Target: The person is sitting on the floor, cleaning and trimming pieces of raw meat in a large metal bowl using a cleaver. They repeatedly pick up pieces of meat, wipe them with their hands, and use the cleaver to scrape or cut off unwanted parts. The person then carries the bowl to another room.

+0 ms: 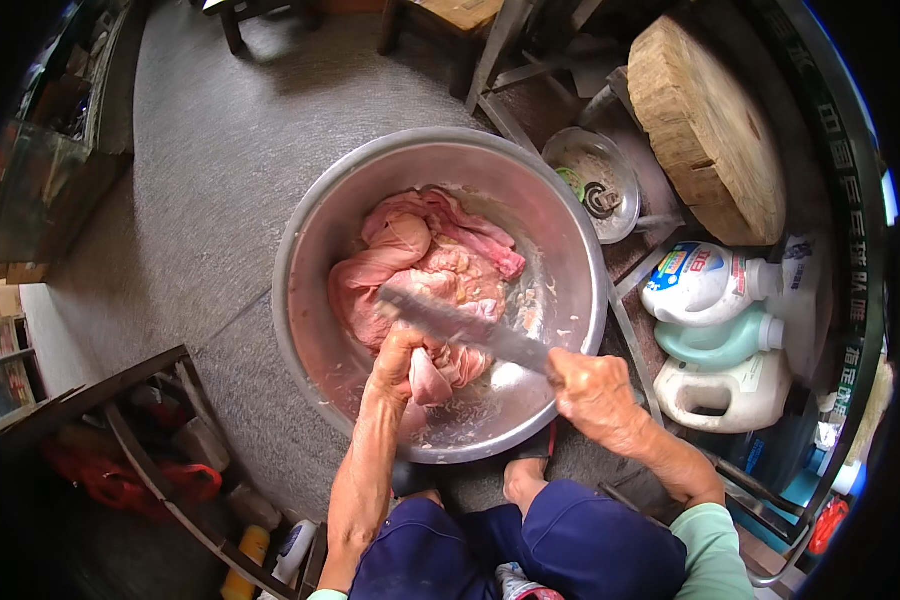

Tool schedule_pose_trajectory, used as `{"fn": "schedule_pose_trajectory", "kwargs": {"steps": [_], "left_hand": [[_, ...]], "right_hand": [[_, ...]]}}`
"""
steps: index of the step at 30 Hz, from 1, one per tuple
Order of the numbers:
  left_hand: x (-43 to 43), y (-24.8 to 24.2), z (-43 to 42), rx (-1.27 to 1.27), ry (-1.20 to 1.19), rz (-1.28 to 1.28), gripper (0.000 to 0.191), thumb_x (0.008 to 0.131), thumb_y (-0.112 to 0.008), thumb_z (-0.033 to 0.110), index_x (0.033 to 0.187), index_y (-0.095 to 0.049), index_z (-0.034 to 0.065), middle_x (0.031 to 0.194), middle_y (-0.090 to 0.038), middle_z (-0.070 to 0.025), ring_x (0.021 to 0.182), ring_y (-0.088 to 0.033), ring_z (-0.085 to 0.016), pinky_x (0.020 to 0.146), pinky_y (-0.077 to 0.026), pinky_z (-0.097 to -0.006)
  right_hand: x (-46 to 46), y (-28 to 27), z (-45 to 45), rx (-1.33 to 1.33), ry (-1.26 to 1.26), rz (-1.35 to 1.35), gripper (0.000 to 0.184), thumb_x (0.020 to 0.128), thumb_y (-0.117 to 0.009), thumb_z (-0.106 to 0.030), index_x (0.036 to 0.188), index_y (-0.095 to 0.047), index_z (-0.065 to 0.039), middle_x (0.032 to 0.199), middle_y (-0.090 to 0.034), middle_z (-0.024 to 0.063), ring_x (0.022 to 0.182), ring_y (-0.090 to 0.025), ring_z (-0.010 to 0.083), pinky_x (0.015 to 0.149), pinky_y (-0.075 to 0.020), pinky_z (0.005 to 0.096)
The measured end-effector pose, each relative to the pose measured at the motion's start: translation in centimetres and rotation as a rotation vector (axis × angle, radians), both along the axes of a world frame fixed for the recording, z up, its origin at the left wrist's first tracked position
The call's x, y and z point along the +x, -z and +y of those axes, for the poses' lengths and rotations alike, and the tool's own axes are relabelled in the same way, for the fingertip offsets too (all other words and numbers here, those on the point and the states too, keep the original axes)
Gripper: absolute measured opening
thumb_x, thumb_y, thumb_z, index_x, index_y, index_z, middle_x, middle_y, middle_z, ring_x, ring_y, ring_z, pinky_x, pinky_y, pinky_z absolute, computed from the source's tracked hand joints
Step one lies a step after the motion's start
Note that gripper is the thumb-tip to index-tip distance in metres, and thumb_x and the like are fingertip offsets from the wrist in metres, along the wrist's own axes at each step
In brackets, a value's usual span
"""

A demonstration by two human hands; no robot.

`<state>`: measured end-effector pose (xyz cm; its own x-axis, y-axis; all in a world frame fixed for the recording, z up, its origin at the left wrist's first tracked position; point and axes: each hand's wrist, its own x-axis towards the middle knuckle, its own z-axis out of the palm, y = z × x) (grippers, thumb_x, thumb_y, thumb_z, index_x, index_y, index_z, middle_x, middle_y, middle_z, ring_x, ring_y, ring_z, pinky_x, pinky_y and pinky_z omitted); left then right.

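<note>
A wide metal basin stands on the floor before my feet. Pink, folded raw meat, perhaps animal stomach or offal, is heaped inside, with pale scraps stuck to the metal around it. My left hand grips a fold of this meat near the basin's front side. In my right hand is the handle of a knife, its broad blade blurred and slanting up to the left over the meat. The blade passes just above my left hand; whether it touches the meat I cannot tell.
To the right, a thick wooden chopping block leans on its edge. Below it lie detergent jugs. A clear bowl holding a dark coil sits beside the basin. A wooden rack stands at lower left; stools stand at the back.
</note>
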<state>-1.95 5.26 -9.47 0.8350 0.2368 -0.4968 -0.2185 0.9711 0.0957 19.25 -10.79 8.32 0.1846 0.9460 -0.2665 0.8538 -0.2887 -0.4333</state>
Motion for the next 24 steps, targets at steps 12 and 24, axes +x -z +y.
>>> {"fn": "schedule_pose_trajectory", "kwargs": {"steps": [12,24], "left_hand": [[1.3,-2.6,-1.6,-0.25,0.067,-0.292,0.019,0.086,-0.061,0.014,0.097,-0.058,-0.0016,0.066,-0.048,-0.0052,0.05,-0.039,-0.014,0.048,-0.034,-0.0279],[3.7,-9.6,-0.8,0.225,0.099,0.124,0.035,0.066,-0.06,-0.007,0.1,-0.059,0.0006,0.082,-0.057,-0.0064,0.071,-0.058,-0.017,0.063,-0.049,-0.0275]], "right_hand": [[1.4,2.0,-0.4,0.012,0.034,-0.038,0.005,0.083,-0.06,-0.005,0.082,-0.056,-0.003,0.066,-0.065,0.017,0.061,-0.067,0.0356,0.054,-0.052,0.0456],[2.1,2.9,-0.9,-0.091,0.18,0.075,0.014,0.088,-0.063,-0.012,0.08,-0.06,-0.001,0.064,-0.063,0.018,0.061,-0.066,0.0365,0.056,-0.0508,0.0436]]}}
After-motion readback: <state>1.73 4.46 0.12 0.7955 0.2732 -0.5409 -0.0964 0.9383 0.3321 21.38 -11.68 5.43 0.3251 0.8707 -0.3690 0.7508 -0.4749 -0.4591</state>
